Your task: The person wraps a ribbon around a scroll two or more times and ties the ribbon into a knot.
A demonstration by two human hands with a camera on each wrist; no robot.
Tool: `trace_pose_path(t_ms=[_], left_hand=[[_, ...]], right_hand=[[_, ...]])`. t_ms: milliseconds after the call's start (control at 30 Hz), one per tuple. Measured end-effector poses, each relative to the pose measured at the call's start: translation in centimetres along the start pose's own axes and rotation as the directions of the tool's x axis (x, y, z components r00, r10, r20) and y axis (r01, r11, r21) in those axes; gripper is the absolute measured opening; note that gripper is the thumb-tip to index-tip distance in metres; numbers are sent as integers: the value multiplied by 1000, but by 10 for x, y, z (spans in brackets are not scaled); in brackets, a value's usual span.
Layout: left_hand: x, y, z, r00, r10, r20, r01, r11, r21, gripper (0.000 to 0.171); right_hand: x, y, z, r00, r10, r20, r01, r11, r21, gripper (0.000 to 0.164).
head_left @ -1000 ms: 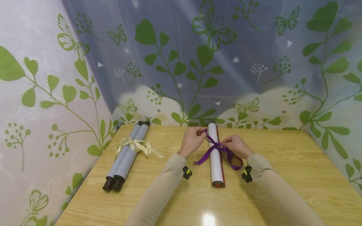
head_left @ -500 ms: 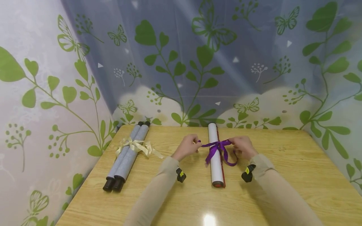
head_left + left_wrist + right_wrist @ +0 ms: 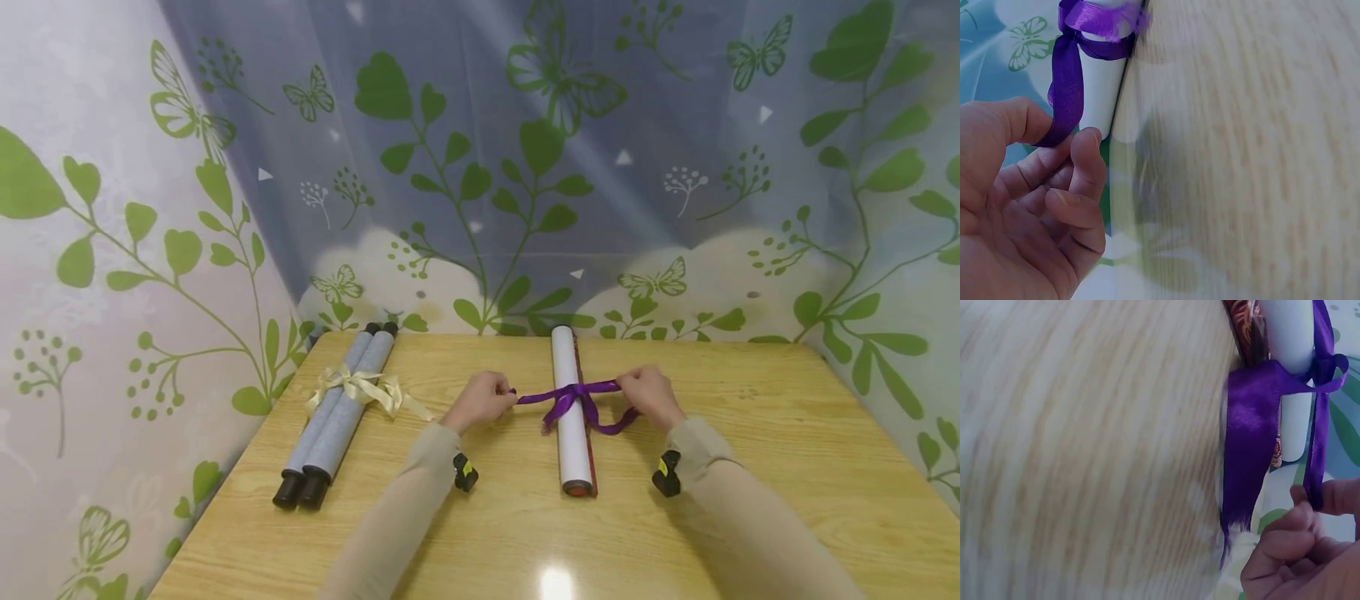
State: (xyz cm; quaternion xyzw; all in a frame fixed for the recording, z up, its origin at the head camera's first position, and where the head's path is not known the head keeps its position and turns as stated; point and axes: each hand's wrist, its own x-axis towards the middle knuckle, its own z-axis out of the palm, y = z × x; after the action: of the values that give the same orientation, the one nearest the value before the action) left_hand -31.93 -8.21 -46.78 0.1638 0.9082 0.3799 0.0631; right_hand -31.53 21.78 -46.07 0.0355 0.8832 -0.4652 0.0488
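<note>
A white scroll [image 3: 573, 450] with a red-patterned edge along its right side lies lengthwise on the table. Around its middle runs a purple ribbon [image 3: 570, 398], knotted on top. To the left of the scroll, my left hand [image 3: 482, 402] pinches one stretch of the ribbon between thumb and fingers, as the left wrist view also shows. On the other side my right hand [image 3: 651, 397] pinches the opposite stretch. Both stretches are drawn out sideways from the knot. A frayed ribbon end [image 3: 1238, 512] hangs loose beside the right hand in the right wrist view.
Two grey scrolls [image 3: 330, 433] with black end knobs lie side by side at the left, tied with a cream ribbon [image 3: 360, 385]. Behind the wooden table [image 3: 787, 467] hangs a cloth [image 3: 637, 217] printed with leaves and butterflies.
Both hands have moved apart, the left one to the left and slightly nearer, the right one to the right. The purple ribbon's stretches are now pulled out straighter and the knot looks smaller.
</note>
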Motion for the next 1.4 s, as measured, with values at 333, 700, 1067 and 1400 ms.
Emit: trace_pose_path(t_ms=[333, 700, 1067, 1400], left_hand=[[-2, -6, 0, 997, -72, -39, 70, 996, -53, 21], [0, -11, 1, 988, -141, -67, 137, 988, -65, 27], [0, -9, 2, 979, -182, -86, 179, 983, -49, 28], [1, -7, 4, 974, -207, -87, 206, 978, -27, 35]], right_hand=[[4, 8, -3, 999, -42, 1, 42, 997, -61, 35], [3, 12, -6, 997, -75, 34, 82, 936, -341, 34], [2, 10, 0, 999, -19, -27, 5, 890, -456, 39], [2, 9, 5, 995, -30, -96, -25, 849, -528, 30]])
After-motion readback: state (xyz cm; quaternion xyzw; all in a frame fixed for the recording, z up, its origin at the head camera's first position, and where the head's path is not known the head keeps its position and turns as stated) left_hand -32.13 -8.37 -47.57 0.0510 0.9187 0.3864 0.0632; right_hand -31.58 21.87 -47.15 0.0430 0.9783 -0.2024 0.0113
